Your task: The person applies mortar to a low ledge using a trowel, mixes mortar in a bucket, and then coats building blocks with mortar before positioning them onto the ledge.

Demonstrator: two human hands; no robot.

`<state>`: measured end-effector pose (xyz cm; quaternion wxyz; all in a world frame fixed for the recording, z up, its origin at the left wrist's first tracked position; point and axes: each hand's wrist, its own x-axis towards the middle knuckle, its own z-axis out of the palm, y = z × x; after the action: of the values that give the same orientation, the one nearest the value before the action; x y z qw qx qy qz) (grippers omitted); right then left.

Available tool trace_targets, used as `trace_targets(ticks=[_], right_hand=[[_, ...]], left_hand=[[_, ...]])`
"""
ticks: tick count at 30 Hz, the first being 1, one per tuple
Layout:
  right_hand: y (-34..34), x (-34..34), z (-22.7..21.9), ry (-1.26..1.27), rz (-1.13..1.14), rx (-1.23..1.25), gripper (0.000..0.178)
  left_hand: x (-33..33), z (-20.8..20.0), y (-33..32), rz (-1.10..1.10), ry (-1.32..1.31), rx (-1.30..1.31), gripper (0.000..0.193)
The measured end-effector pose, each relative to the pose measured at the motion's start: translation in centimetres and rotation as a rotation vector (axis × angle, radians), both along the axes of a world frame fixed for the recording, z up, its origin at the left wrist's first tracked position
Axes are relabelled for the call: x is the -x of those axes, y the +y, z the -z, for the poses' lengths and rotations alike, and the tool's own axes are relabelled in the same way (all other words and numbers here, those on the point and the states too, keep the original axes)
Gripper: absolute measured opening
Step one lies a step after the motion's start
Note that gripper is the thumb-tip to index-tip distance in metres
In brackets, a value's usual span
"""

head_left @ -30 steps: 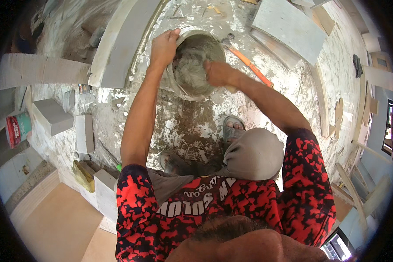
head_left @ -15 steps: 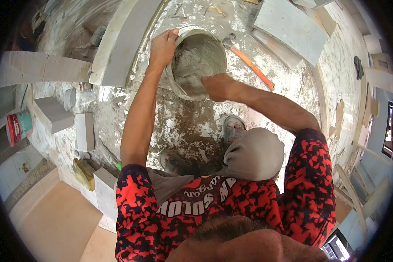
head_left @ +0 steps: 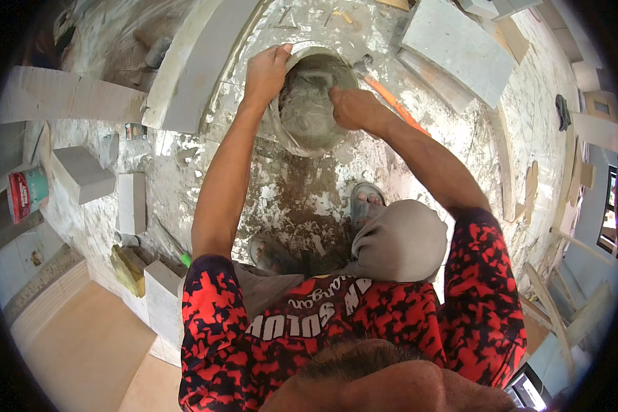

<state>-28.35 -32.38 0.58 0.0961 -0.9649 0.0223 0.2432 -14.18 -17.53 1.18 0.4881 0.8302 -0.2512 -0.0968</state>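
A round bucket [head_left: 280, 134] caked with grey cement stands on the floor in front of me. Wet grey mortar [head_left: 305, 113] lies inside it. My left hand [head_left: 264, 77] is closed on the bucket's far left rim, thumb and fingers gripping the edge. Over the right side of the opening, my right hand [head_left: 359, 108] is closed in a fist. Whatever it grips is hidden by the hand and the mortar. Just to the right of the bucket lies a hammer [head_left: 393, 101] with an orange handle, partly behind my right hand and forearm.
Pale grey blocks lie at the far right [head_left: 456, 51] and left [head_left: 82, 175]. A long grey slab [head_left: 199, 65] stands left of the bucket. A red and green tub [head_left: 29, 194] sits at far left. Wooden strips [head_left: 505, 165] lie right. My sandalled foot [head_left: 369, 202] is near the bucket.
My right hand has moved up and slightly right along the bucket's opening, and the mortar surface has shifted. The left hand still grips the rim, a little farther right with the bucket.
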Motion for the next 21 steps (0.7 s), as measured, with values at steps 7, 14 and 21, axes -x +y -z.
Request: trace_targets(ticks=[7,14,21], right_hand=[[1.1,1.9,0.3,0.097,-0.093,0.025,0.025],[0.9,2.9,2.1,0.143,-0.085,-0.050,0.032],[0.6,0.4,1.5,0.028,0.057,-0.111,0.040]], left_hand=[[-0.1,0.2,0.8,-0.071,-0.020,-0.057,0.046],[0.1,0.5,0.6,-0.085,-0.008,-0.037,0.047],[0.2,0.0,-0.1,-0.062,-0.017,-0.053,0.046]])
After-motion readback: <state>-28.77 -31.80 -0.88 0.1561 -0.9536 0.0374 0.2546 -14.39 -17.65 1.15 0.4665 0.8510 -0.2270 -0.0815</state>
